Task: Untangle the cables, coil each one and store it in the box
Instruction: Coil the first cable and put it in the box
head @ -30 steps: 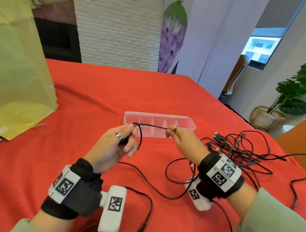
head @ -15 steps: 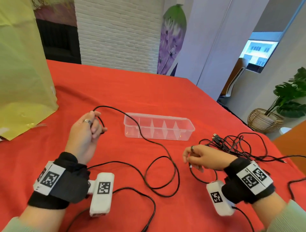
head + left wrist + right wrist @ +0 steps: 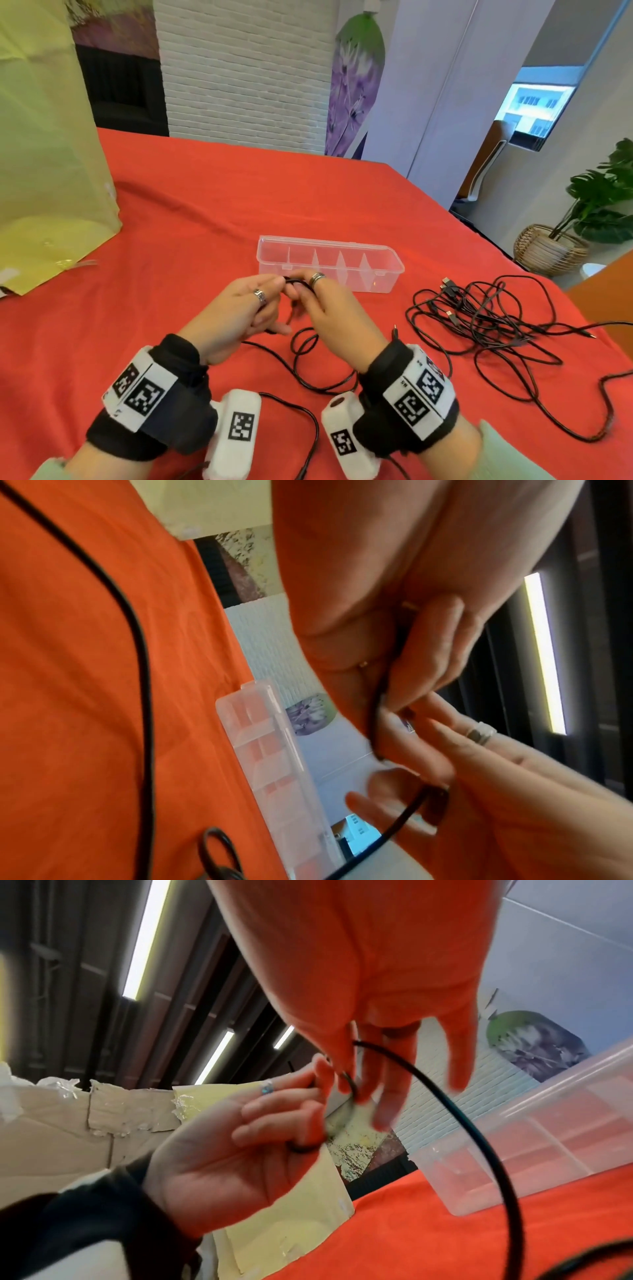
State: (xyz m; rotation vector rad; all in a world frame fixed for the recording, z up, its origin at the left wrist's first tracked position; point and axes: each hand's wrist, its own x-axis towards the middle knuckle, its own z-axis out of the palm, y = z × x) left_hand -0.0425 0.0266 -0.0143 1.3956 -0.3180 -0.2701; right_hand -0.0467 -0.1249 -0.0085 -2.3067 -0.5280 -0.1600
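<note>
A thin black cable (image 3: 301, 346) runs from between my two hands down onto the red tablecloth in loose loops. My left hand (image 3: 255, 303) holds a small coil of it (image 3: 303, 1146) with curled fingers. My right hand (image 3: 313, 294) meets the left one just in front of the box and pinches the cable (image 3: 377, 723) at thumb and fingertips. The clear plastic box (image 3: 329, 263) with several dividers lies open just beyond the hands. A tangle of black cables (image 3: 489, 322) lies to the right.
A yellow-green paper bag (image 3: 51, 164) stands at the far left of the table. The table's right edge (image 3: 513, 260) falls off towards a wicker basket with a plant (image 3: 551, 250). White wrist-camera leads (image 3: 308, 431) trail near the front edge.
Half a second ago the hands were wide apart with the cable stretched between them. They have now come together in front of the box, forming another loop at the left hand.
</note>
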